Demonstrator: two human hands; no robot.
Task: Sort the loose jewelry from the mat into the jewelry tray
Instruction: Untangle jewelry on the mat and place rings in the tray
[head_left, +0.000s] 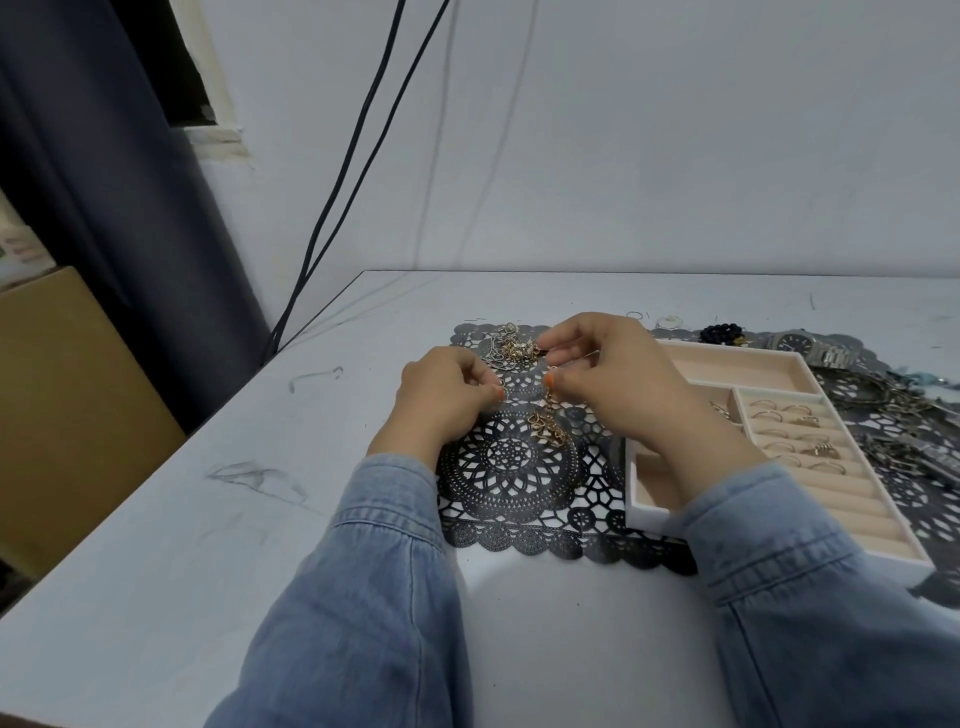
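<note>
so the gold chain is a chunky link one with little charms or clasps bunched at the bottom; I've got its top end pinched between thumb and forefinger of my right hand, and it hangs straight down so the bunched part rests on the black lace mat, about the middle of it; my left hand sits just beside, fingers curled with thumb against forefinger, but honestly I can't tell if anything thin is caught between them; there's a tangled pile of silver and gold bits at the mat's far edge, just past my fingertips; the tray lies on the right part of the mat, and my right forearm crosses over its near left corner; a few rings already sit in the padded rolls; behind the tray there's a watch and a dark bead bracelet, and a heap of chains on its far right side; room-wise, the white table is bare from the mat's left and near scalloped edges out to the table's left edge
</note>
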